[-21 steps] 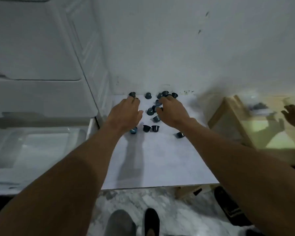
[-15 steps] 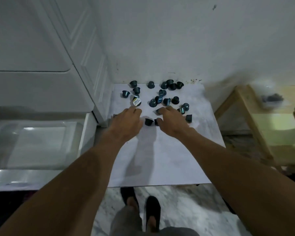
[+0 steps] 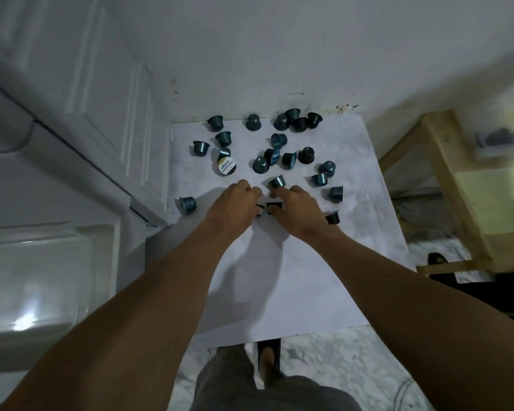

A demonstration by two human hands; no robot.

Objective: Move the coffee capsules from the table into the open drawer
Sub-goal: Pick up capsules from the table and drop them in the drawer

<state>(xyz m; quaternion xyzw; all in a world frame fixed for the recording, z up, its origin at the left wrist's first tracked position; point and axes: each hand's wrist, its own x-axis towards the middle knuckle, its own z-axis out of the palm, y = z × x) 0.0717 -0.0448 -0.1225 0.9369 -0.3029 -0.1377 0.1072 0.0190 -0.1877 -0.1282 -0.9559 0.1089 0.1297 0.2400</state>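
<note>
Roughly two dozen dark blue, cup-shaped coffee capsules (image 3: 289, 160) lie scattered over the far half of the white marbled table (image 3: 279, 277). One sits alone at its left edge. The clear plastic open drawer (image 3: 42, 277) stands beyond that edge. The left hand (image 3: 235, 203), fingers curled down, and the right hand (image 3: 297, 209) meet mid-table, with two capsules between their thumbs. Whether either hand pinches one, I cannot tell.

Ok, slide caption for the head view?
Left hand and right hand among scattered dark teal coffee capsules on white table, translucent drawer open beside.
</note>
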